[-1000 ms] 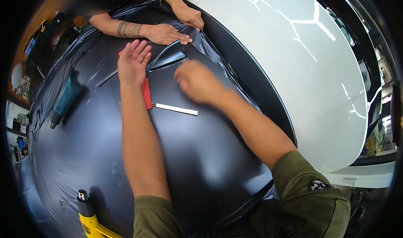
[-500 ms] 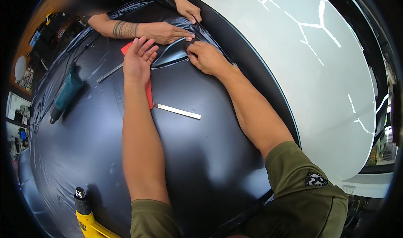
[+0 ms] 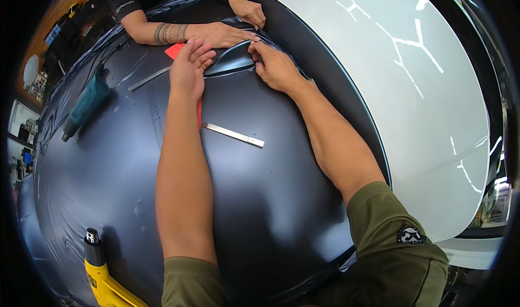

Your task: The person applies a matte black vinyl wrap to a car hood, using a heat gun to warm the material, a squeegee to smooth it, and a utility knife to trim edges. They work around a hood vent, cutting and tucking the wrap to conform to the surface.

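Observation:
Dark satin film (image 3: 244, 193) covers a broad curved car panel. At the far side lies a glossy, leaf-shaped blue-black patch (image 3: 232, 61). My right hand (image 3: 277, 68) is at the patch's right end, its bent fingers closed on the film's edge; the fingertips are partly hidden. My left hand (image 3: 189, 71) hovers palm up left of the patch, empty, its fingers loosely curled and apart. Under that hand and forearm lies a flat red tool (image 3: 174, 50), mostly hidden. A slim silver bar (image 3: 234, 136), like a snap-off knife, sticks out from beneath my forearm.
A co-worker's tattooed arm reaches in, one hand (image 3: 225, 35) flat beside the patch, the other (image 3: 249, 13) gripping bunched film. A teal heat gun (image 3: 89, 101) and a second silver bar (image 3: 149, 79) lie left. A yellow heat gun (image 3: 103, 282) is near-left. Shiny pale glass (image 3: 422, 128) curves right.
My view has shifted slightly. My right hand has moved a little along the film's edge beside the patch, its fingers changing position. My left hand stays palm up.

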{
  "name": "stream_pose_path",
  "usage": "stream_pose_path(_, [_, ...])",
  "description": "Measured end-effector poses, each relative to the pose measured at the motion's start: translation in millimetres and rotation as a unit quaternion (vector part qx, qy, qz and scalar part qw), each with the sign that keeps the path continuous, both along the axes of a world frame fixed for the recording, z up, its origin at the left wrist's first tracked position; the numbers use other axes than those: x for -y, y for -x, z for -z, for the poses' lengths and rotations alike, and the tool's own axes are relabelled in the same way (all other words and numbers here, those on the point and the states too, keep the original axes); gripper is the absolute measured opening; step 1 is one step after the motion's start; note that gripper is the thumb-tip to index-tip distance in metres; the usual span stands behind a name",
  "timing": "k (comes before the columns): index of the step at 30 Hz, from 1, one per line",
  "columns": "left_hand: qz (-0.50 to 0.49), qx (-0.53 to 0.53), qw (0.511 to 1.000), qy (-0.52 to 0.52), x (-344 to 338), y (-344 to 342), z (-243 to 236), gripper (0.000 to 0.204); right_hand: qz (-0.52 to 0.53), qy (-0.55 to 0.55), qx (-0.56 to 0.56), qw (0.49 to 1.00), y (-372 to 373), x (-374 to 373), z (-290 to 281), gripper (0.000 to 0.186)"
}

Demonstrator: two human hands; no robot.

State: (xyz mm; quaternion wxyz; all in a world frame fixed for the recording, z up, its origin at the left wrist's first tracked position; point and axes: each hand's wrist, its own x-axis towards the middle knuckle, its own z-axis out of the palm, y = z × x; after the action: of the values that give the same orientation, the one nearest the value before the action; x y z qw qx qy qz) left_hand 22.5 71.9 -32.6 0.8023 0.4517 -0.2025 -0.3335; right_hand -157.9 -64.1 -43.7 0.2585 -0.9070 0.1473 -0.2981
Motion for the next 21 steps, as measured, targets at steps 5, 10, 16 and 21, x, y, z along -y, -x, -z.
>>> stream_pose_path(5, [-0.008, 0.002, 1.000, 0.004, -0.2, 4.4, -0.3, 0.040, -0.002, 0.029, 0.003, 1.000, -1.9, 0.0, -1.4, 0.024])
stream_pose_path(10, [-0.006, 0.017, 1.000, -0.009, -0.1, 6.0, 0.9, 0.039, 0.041, 0.023, 0.021, 0.999, -1.9, 0.5, 4.6, 0.018])
stream_pose_path(16, [0.001, 0.030, 0.999, -0.018, -1.7, 7.3, 2.7, 0.038, 0.014, 0.100, 0.034, 0.994, 2.8, 10.6, 15.0, 0.014])
stream_pose_path(21, [-0.011, 0.037, 0.999, -0.024, -1.6, 6.0, 4.0, 0.038, -0.019, 0.121, 0.008, 0.992, 0.5, 15.3, 9.6, 0.015])
